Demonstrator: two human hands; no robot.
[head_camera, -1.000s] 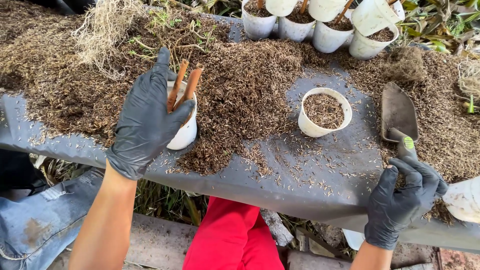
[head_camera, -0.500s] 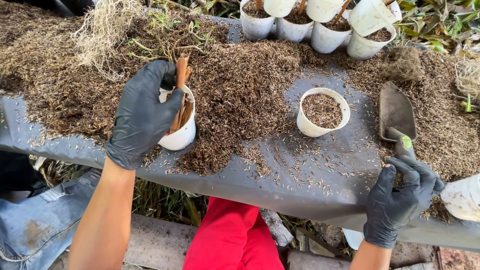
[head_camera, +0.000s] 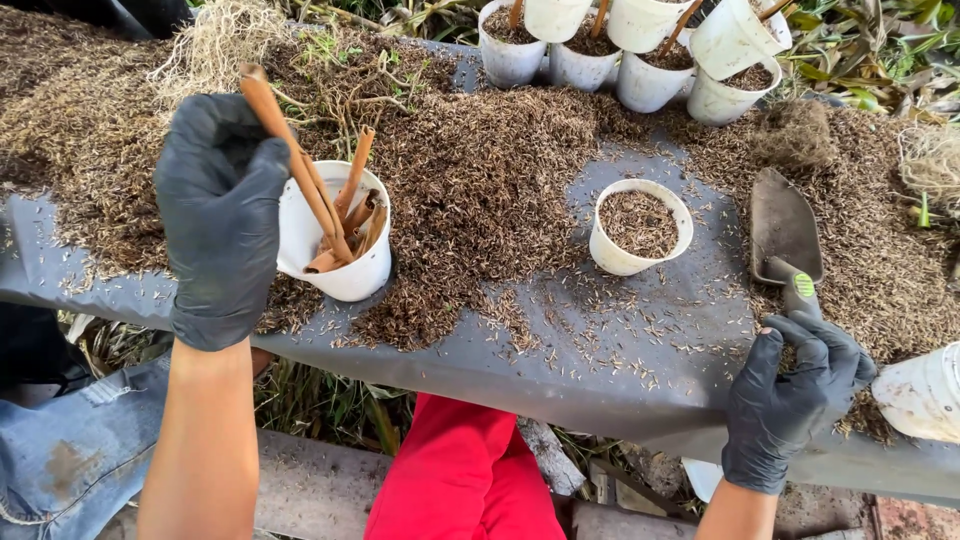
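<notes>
Here, left hand (head_camera: 222, 215) around brown stick (head_camera: 292, 160).

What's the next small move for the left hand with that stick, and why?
Probably carry the brown stick over to the filled white cup. The left hand holds it lifted out of the tilted cup of sticks, and the filled cup has none, while the right hand grips the trowel.

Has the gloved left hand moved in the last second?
Yes. The left hand has lifted off the white cup, drawing a brown stick up and away from the filled cup.
</notes>
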